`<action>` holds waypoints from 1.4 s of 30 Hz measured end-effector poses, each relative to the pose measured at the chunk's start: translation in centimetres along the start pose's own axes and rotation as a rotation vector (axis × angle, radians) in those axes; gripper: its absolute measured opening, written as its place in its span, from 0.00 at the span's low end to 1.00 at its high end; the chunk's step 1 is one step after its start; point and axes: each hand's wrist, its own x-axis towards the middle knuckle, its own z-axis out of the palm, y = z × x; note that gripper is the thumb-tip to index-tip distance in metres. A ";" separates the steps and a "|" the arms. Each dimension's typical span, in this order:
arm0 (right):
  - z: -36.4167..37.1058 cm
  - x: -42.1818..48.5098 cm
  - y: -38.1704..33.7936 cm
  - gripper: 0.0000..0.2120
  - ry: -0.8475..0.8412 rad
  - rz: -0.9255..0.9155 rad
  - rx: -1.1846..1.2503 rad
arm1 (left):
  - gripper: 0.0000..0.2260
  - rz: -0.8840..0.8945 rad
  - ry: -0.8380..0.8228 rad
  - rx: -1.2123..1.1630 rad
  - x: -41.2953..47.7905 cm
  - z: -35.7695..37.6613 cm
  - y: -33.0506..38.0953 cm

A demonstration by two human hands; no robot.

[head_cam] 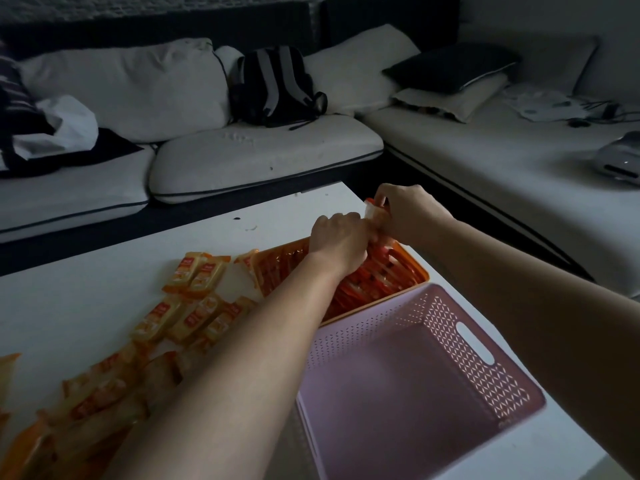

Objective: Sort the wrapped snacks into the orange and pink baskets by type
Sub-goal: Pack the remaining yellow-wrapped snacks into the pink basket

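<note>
The orange basket (414, 268) stands on the white table (86, 299) and holds several long red-orange wrapped sticks (374, 285). Both hands reach over its far end. My right hand (408, 213) is closed on a bundle of the wrapped sticks (372, 209), whose pale ends stick up beside my fingers. My left hand (341, 240) is closed on the same bundle just below. The pink basket (485, 368) stands nearer to me with nothing in it. Yellow-orange wrapped snacks (194, 313) lie scattered on the table to the left.
A white and dark sofa (263, 157) wraps around the table's far and right sides. On it are a black backpack (273, 88), cushions, clothes at the left and a white device (620, 161) at the right.
</note>
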 end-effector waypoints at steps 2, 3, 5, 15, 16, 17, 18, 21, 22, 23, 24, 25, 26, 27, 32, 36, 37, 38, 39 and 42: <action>0.2 -0.1 0.2 0.09 0.064 -0.010 0.049 | 0.08 0.025 0.058 0.035 0.0 0.2 0.1; 0.4 -0.3 0.3 0.07 0.091 -0.022 0.053 | 0.08 0.029 0.074 0.034 0.0 0.2 0.1; 1.0 -0.7 0.4 0.05 0.138 -0.063 0.040 | 0.07 0.015 0.095 0.001 0.0 0.0 0.3; 1.8 -1.4 0.5 0.08 0.158 -0.146 -0.038 | 0.10 0.005 0.190 -0.191 -0.4 0.6 -1.8; 1.9 -1.4 0.5 0.07 0.135 -0.124 -0.031 | 0.10 0.008 0.195 -0.220 -0.5 0.7 -1.7; 1.9 -1.3 0.5 0.07 0.115 -0.102 -0.010 | 0.09 0.010 0.203 -0.253 -0.5 0.7 -1.5; 1.8 -1.1 0.6 0.08 0.093 -0.079 0.014 | 0.09 0.012 0.215 -0.284 -0.5 0.7 -1.4; 1.0 -0.7 1.5 0.11 0.005 -0.056 0.073 | 0.08 0.006 0.240 -0.331 -0.5 0.7 -1.2; 0.7 -0.7 1.8 0.12 -0.031 -0.060 0.099 | 0.08 0.002 0.240 -0.349 -0.5 0.8 -1.2; 0.4 -0.7 2.1 0.12 -0.061 -0.069 0.118 | 0.07 0.001 0.234 -0.373 -0.4 1.0 -1.2; 0.2 -0.7 2.2 0.12 -0.081 -0.079 0.117 | 0.06 0.001 0.223 -0.404 -0.4 1.0 -1.1; 0.3 -0.7 2.4 0.12 -0.084 -0.095 0.104 | 0.06 0.000 0.206 -0.434 -0.3 1.1 -1.2; 0.4 -0.7 2.5 0.12 -0.084 -0.115 0.070 | 0.06 0.001 0.192 -0.454 -0.3 1.2 -1.2; 0.7 -0.7 2.5 0.11 -0.076 -0.139 0.022 | 0.10 0.006 0.183 -0.457 -0.2 1.3 -1.2; 2.1 -1.4 2.1 0.14 -0.009 -0.267 -0.157 | 0.13 0.055 0.111 -0.382 -0.3 1.6 -1.1; 2.1 -2.9 1.6 0.18 -0.030 -0.235 -0.188 | 0.14 0.029 0.015 -0.324 0.1 1.4 -1.4; 2.3 -3.2 1.8 0.20 -0.031 -0.237 -0.186 | 0.15 0.022 -0.018 -0.314 0.1 1.5 -1.3; 2.4 -3.6 1.8 0.23 -0.044 -0.237 -0.189 | 0.16 0.020 -0.051 -0.295 0.1 1.7 -1.2; 2.6 -3.8 2.0 0.27 -0.065 -0.252 -0.193 | 0.16 0.020 -0.080 -0.266 0.1 1.8 -1.1; 2.4 -4.0 2.2 0.24 -0.177 -0.235 -0.173 | 0.19 0.028 -0.163 -0.219 0.1 2.3 -1.0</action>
